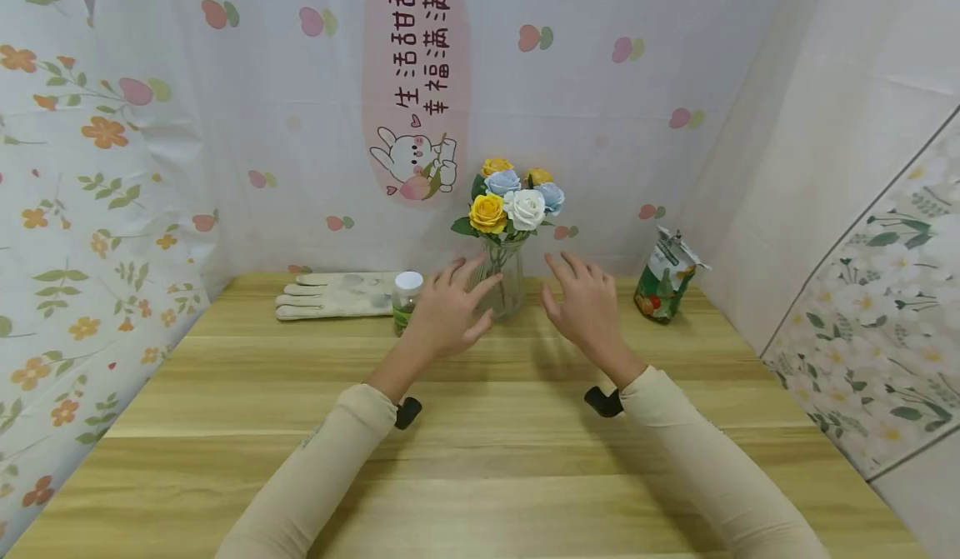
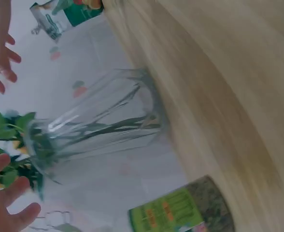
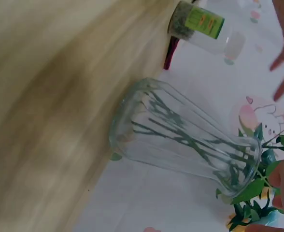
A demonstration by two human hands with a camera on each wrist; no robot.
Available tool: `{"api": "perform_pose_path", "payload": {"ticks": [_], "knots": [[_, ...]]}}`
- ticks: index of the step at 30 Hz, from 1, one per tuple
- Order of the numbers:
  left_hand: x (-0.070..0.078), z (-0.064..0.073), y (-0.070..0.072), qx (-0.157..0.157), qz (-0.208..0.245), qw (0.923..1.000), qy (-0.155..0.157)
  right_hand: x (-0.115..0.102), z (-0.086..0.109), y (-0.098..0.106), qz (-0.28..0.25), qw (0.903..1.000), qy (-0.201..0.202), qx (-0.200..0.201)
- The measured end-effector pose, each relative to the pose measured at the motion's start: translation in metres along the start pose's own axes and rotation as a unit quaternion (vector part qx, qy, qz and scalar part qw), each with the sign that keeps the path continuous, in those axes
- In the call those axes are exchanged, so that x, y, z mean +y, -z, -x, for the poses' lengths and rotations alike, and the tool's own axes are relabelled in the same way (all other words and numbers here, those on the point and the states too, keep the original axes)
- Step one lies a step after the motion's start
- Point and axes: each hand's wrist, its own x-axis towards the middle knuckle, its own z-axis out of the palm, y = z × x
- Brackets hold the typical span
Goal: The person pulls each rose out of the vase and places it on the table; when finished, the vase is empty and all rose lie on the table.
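A clear glass vase [image 1: 507,280] stands at the back middle of the wooden table, with green stems inside it. Yellow, light blue and white roses [image 1: 524,209] rise from its mouth. My left hand [image 1: 447,307] is at the vase's left front, fingers spread and holding nothing. On the other side my right hand [image 1: 584,302] hovers to the right of the vase, its fingers loosely extended, also holding nothing. Both wrist views show the vase [image 2: 98,121] [image 3: 185,140] with the fingers close to the flowers; I cannot tell whether any finger touches them.
A white-capped jar [image 1: 406,302] with a green label stands just left of my left hand. Farther left lies a cream glove [image 1: 337,295]. A clipped green packet [image 1: 666,277] stands at the back right. A printed cloth [image 1: 300,126] hangs behind the table.
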Motion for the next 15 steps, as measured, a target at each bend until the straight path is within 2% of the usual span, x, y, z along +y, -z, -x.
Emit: {"api": "perform_pose_path", "payload": {"ticks": [3,6,10,12,15], "knots": [[-0.002,-0.006,-0.011,0.012,0.077,0.9961,0.043,0.001,-0.010,0.000,-0.034,0.9992,-0.016,-0.013],[-0.002,-0.013,-0.024,0.022,0.163,0.9817,0.096,-0.001,-0.020,-0.002,-0.087,0.9940,-0.053,-0.040],[-0.001,-0.018,-0.036,0.020,0.267,0.9470,0.178,-0.005,-0.031,-0.008,-0.169,0.9745,-0.126,-0.077],[0.000,-0.019,-0.040,0.018,0.297,0.9298,0.217,-0.009,-0.037,-0.010,-0.207,0.9622,-0.156,-0.083],[0.003,-0.021,-0.047,0.024,0.338,0.9030,0.265,-0.015,-0.043,-0.012,-0.258,0.9464,-0.179,-0.074]]}}
